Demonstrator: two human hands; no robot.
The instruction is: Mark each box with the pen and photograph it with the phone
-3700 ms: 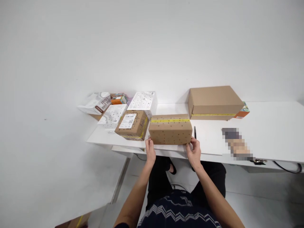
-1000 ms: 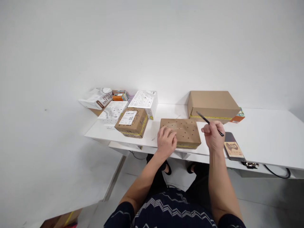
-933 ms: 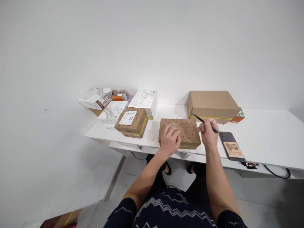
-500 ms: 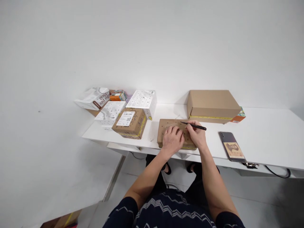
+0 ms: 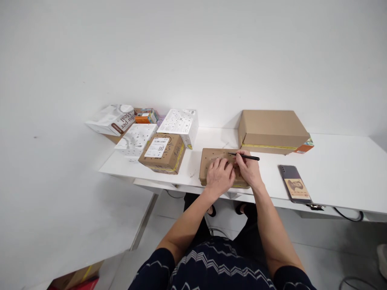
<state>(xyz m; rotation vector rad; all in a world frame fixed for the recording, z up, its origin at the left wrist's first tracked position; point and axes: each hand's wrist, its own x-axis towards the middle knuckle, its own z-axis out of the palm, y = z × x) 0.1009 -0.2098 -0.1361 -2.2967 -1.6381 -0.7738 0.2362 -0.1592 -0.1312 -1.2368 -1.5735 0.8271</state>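
A flat brown cardboard box [image 5: 207,161] with small dark dots on its top lies at the front edge of the white table. My left hand [image 5: 220,176] rests on top of the box, fingers spread out and lightly bent, with nothing held. In my right hand [image 5: 248,169] is a slim black pen [image 5: 249,157], pinched between thumb and fingers. The pen's tip points left, at or just over the upper part of the box top; whether it touches, I cannot tell. Both hands cover much of the box's surface.
Left on the table [image 5: 341,173] sit a labelled brown box [image 5: 169,157], white dotted boxes [image 5: 178,121], a "Su per Meal" package [image 5: 113,117] and an orange box [image 5: 145,117]. Behind right stands a larger brown box [image 5: 272,125], an orange one [image 5: 304,146] beside it. A phone [image 5: 294,185] lies near the edge.
The whole view has shifted slightly, moving the table's things up a little. My right hand and the pen have moved slightly left over the box; my left hand stays on it.
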